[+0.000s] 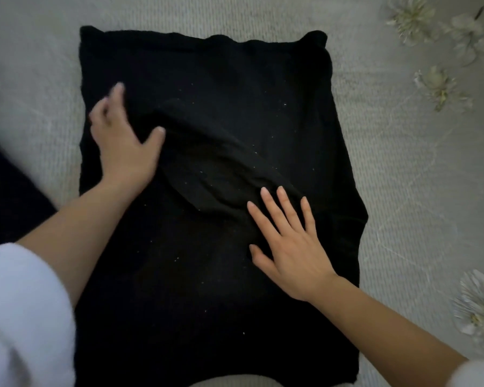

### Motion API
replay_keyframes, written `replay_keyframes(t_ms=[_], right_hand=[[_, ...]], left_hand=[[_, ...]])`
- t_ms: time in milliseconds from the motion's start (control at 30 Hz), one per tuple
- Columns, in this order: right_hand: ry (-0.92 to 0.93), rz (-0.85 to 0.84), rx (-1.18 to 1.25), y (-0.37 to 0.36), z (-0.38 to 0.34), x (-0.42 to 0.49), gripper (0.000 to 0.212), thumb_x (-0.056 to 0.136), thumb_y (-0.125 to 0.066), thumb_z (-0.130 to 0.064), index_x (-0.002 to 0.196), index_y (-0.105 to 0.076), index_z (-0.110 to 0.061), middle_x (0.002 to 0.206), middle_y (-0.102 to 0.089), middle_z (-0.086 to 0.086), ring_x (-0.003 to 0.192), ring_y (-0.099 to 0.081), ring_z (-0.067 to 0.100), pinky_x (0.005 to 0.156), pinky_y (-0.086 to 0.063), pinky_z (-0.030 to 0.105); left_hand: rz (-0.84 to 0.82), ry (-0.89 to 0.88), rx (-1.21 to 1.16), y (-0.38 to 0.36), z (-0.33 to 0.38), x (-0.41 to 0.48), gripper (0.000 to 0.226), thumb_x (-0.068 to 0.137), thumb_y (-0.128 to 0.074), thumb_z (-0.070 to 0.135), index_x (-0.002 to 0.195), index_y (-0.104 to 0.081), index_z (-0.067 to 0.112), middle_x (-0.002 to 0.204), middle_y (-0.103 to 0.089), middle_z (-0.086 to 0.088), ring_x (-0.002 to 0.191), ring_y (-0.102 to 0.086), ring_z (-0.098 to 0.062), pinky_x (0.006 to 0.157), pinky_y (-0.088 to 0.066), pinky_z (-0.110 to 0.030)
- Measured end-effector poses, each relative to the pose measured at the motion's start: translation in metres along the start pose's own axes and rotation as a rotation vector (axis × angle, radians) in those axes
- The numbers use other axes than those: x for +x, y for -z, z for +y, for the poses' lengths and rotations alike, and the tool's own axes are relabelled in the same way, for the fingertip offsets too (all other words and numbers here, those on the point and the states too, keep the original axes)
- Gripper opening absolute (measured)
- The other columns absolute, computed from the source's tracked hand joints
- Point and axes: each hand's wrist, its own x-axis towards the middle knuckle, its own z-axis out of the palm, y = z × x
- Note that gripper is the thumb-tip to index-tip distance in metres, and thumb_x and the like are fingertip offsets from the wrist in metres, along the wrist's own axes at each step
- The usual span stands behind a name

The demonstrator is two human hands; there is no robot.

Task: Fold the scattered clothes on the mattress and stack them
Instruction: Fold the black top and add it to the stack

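A black knitted garment (pixel 213 79) lies spread in a rough rectangle on the grey mattress cover (pixel 403 163). A folded sleeve or flap runs diagonally across its middle as a raised ridge. My left hand (pixel 123 143) rests on the garment's left part with the thumb against the upper end of the ridge; its fingers look blurred. My right hand (pixel 288 241) lies flat with spread straight fingers, pressing the lower end of the ridge. White lint specks dot the cloth.
Another dark cloth (pixel 9 196) lies at the left edge of the mattress. White flower prints (pixel 442 88) mark the cover along the right side. My white sleeves (pixel 20 317) show at the bottom corners.
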Motion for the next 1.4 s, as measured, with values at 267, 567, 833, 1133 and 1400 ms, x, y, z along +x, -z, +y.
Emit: replay_keyframes(t_ms=[267,567,833,1133,1400], right_hand=[[0.058,-0.081,-0.084,0.012,-0.048,0.040,0.075,0.083,-0.058,-0.044,0.145,-0.035,-0.009,0.153,-0.032,0.011,0.141,-0.031,0.028,0.112,-0.028,0.041],[-0.002,0.090,0.082,0.026,-0.067,0.037,0.038,0.079,-0.040,-0.037,0.097,-0.065,-0.015,0.097,-0.059,0.000,0.095,-0.054,0.020,0.076,-0.041,0.031],[-0.063,-0.142,0.067,-0.005,-0.110,0.069,0.070,0.093,-0.017,-0.064,0.148,0.018,-0.039,0.155,0.029,-0.003,0.140,0.033,0.020,0.116,0.015,0.047],[-0.106,-0.283,-0.060,-0.009,-0.117,0.071,0.070,0.086,0.002,-0.070,0.139,0.035,-0.038,0.143,0.047,-0.001,0.133,0.042,0.023,0.113,0.018,0.049],[-0.100,-0.395,-0.137,0.009,-0.124,0.075,0.069,0.090,-0.003,-0.067,0.136,0.037,-0.034,0.143,0.045,0.005,0.138,0.034,0.030,0.117,0.010,0.052]], left_hand=[[-0.489,-0.267,0.531,0.008,-0.037,-0.027,0.063,0.097,-0.034,0.051,0.150,-0.002,0.040,0.158,0.020,0.002,0.145,0.019,-0.021,0.117,0.001,-0.043],[-0.297,-0.323,0.449,0.039,-0.068,-0.030,0.057,0.100,-0.034,0.037,0.151,-0.012,0.032,0.161,0.003,-0.001,0.146,0.015,-0.025,0.116,0.007,-0.044],[0.346,0.491,0.181,0.130,-0.154,-0.018,0.060,0.093,-0.049,0.032,0.146,-0.028,0.014,0.153,-0.020,-0.017,0.139,-0.019,-0.037,0.111,-0.018,-0.050],[0.225,0.646,-0.468,0.169,-0.190,-0.022,0.010,0.084,-0.066,0.032,0.083,-0.062,0.022,0.086,-0.065,0.003,0.085,-0.064,-0.015,0.075,-0.052,-0.026],[0.763,0.634,-0.663,0.221,-0.197,-0.050,0.021,0.068,-0.061,0.029,0.085,-0.066,0.018,0.091,-0.069,-0.002,0.083,-0.065,-0.017,0.083,-0.056,-0.039]])
